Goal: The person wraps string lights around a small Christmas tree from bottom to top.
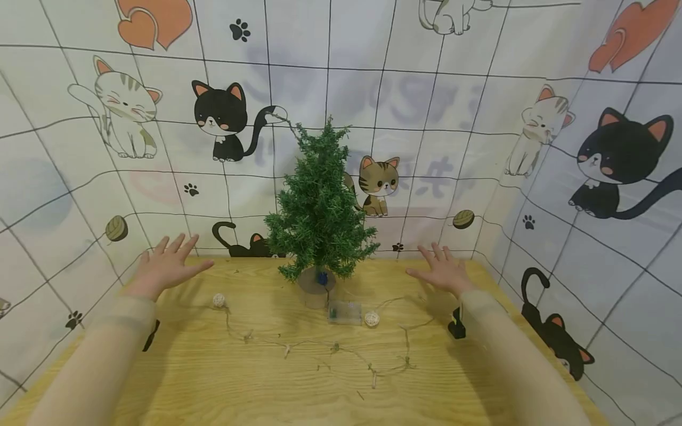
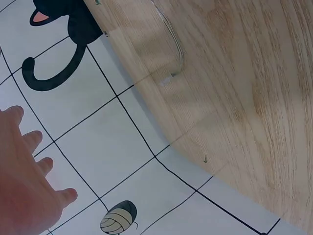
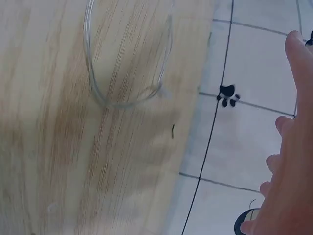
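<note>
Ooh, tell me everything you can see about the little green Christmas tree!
The Christmas tree is bushy and green, wide at the bottom and narrowing to a pointy top. Its thin needles look like plastic. It stands upright near the back of the wood-look table, on a roundish greyish-brown base. A small blue thing shows low at its front, too small to make out. The left hand and right hand are spread on either side, neither touching it.

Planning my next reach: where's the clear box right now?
In the head view, the clear box lies on the table near the middle, just front-right of the green tree base, with a white ball beside its right end.
</note>
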Tool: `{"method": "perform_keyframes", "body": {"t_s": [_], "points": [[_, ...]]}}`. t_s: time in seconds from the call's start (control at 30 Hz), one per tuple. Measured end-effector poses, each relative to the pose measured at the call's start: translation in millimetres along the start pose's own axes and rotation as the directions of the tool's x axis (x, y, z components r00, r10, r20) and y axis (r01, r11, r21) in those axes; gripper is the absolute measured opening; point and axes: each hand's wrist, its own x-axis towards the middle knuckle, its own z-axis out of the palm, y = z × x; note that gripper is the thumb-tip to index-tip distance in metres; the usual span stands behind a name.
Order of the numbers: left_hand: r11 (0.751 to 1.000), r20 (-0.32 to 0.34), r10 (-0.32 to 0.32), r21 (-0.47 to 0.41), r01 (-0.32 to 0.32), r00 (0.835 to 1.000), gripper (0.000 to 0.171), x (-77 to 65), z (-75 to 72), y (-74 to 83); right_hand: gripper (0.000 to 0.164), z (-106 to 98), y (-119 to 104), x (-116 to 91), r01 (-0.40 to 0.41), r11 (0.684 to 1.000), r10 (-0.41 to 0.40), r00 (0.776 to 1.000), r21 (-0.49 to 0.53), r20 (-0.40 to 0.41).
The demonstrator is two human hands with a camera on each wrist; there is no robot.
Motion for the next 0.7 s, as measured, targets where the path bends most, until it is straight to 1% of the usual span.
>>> {"method": "perform_keyframes", "body": {"t_s": [0.07,0.17,0.27,0.37,0.5,0.57,0.63,0.7], "points": [[1.000,-0.003,0.007,0.005,-0.007,1.000,0.097,-1.0,0.0,2.1,0.098,-3.4,-7.4,-6.0,0.027,1.000,-0.027,1.000,0.011,-0.008],[0.999,-0.015,0.036,0.029,-0.036,0.999,0.096,-4.3,2.3,7.2,0.093,-4.9,-19.9,-17.5,0.077,0.996,-0.076,0.997,0.041,-0.031],[0.996,-0.028,0.077,0.040,-0.076,0.997,0.094,-11.7,6.5,16.9,0.091,-1.0,-33.2,-30.7,0.136,0.988,-0.133,0.990,0.075,-0.042],[0.992,-0.052,0.122,0.047,-0.119,0.991,0.092,-20.5,14.5,29.2,0.091,4.4,-47.7,-46.3,0.209,0.972,-0.205,0.978,0.110,-0.047],[0.981,-0.096,0.191,0.046,-0.187,0.977,0.090,-31.5,29.1,49.2,0.091,13.1,-65.8,-67.7,0.331,0.934,-0.326,0.944,0.136,-0.059],[0.973,-0.110,0.230,0.044,-0.226,0.967,0.089,-37.8,35.1,62.6,0.093,18.3,-73.5,-77.3,0.385,0.910,-0.384,0.923,0.152,-0.039],[0.963,-0.111,0.268,0.043,-0.265,0.957,0.089,-44.4,39.6,78.1,0.097,23.1,-81.3,-86.1,0.432,0.887,-0.439,0.899,0.165,0.003],[0.954,-0.113,0.301,0.038,-0.298,0.947,0.088,-51.9,45.7,93.5,0.102,27.6,-87.9,-93.7,0.466,0.867,-0.483,0.873,0.177,0.069]]}}
